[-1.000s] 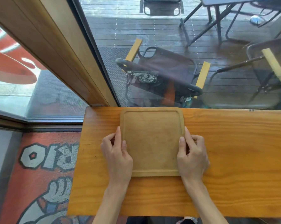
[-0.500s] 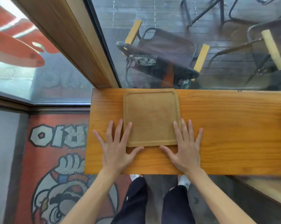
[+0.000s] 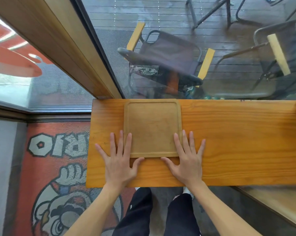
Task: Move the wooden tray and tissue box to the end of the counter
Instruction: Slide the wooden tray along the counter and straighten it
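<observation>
We are looking down at the left hand (image 3: 117,165), which is lying flat with fingers spread wide and gripping nothing; its index finger is resting on the near left corner of the wooden tray (image 3: 152,127) and its thumb is lying just below the tray's near edge. The right hand (image 3: 186,163) is mirroring it at the tray's near right corner, also splayed flat and holding nothing (both palms are pressing on the counter (image 3: 237,142)). The tray is lying flat with its far edge against the window glass (image 3: 161,14), close to the counter's left end. Beyond the tray, through the glass, a folding chair (image 3: 167,53) is standing outside. Left of the tray, below the counter's end, a painted floor (image 3: 58,167) is showing.
</observation>
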Demonstrator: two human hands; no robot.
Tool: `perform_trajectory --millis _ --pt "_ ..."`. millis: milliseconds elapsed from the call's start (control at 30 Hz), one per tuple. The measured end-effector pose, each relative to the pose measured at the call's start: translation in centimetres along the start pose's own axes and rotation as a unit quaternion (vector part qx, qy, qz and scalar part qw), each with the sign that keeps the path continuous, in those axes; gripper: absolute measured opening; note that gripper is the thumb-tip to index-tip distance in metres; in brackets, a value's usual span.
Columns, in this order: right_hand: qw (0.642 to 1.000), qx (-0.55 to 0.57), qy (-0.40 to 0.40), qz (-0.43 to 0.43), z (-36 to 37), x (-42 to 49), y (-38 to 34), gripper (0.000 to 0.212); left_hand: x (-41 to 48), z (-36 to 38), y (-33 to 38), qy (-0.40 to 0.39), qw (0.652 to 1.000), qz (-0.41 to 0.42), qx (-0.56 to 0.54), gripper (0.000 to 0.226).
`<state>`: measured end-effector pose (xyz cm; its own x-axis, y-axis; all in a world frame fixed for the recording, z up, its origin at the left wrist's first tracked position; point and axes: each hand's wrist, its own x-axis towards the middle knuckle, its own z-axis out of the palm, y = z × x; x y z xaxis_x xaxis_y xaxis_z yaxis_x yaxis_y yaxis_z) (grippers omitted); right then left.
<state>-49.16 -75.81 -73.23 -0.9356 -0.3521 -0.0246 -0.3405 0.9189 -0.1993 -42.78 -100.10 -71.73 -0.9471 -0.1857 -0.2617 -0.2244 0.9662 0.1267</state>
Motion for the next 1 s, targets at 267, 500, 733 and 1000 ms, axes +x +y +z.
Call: perform_trajectory --millis 267,500,733,1000 --pt "1.000 -0.004 -0.003 -0.002 0.06 -0.04 0.06 0.093 0.26 0.17 -0.01 -0.014 1.000 -0.004 -0.002 0.087" --pt "1.000 -0.003 0.001 -0.001 -0.09 -0.09 -0.10 0.090 0.17 0.25 -0.16 -0.013 1.000 0.008 0.007 0.083" --pt "1.000 0.002 -0.003 0.003 -0.19 -0.05 -0.22 0.088 0.17 0.40 -0.43 0.010 0.999 0.027 0.021 0.083" --pt "1.000 0.004 -0.018 0.010 -0.20 0.02 -0.15 0.087 0.22 0.59 -0.42 0.026 0.999 0.034 0.024 0.083"
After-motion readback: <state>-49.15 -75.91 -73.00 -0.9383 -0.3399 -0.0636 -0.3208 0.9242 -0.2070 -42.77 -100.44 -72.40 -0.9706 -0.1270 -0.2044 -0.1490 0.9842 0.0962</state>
